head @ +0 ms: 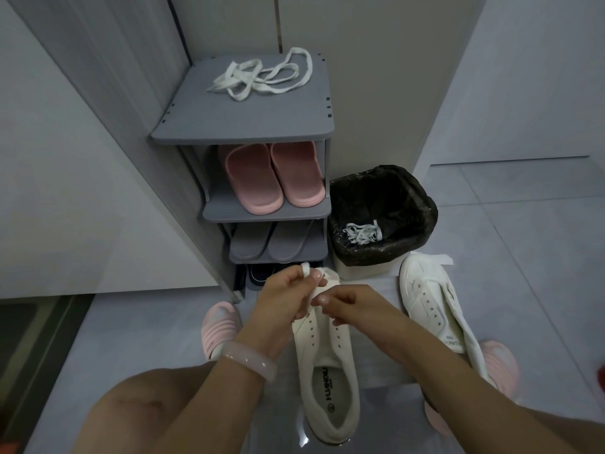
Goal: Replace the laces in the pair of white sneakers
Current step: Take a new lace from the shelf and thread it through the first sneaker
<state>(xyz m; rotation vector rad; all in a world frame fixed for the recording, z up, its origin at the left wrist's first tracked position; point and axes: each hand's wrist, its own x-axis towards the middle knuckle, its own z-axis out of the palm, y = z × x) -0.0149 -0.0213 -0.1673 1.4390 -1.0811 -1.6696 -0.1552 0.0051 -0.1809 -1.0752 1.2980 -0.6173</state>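
Observation:
A white sneaker (330, 381) lies on the floor between my knees, toe pointing away, its eyelets bare. My left hand (284, 298) pinches a white lace (306, 268) above the toe. My right hand (350, 306) pinches the same lace lower down, near the upper eyelets. The second white sneaker (432, 306) lies to the right, unlaced, with a white strip (440, 257) by its toe. A loose bundle of white laces (262, 77) rests on top of the grey shoe rack (248, 126). More white laces (361, 232) lie inside the bin.
The rack holds pink slippers (271, 175), grey slippers (268, 240) and dark shoes below. A bin with a black liner (383, 211) stands right of the rack. My feet wear pink slippers (219, 326). White walls close in on both sides.

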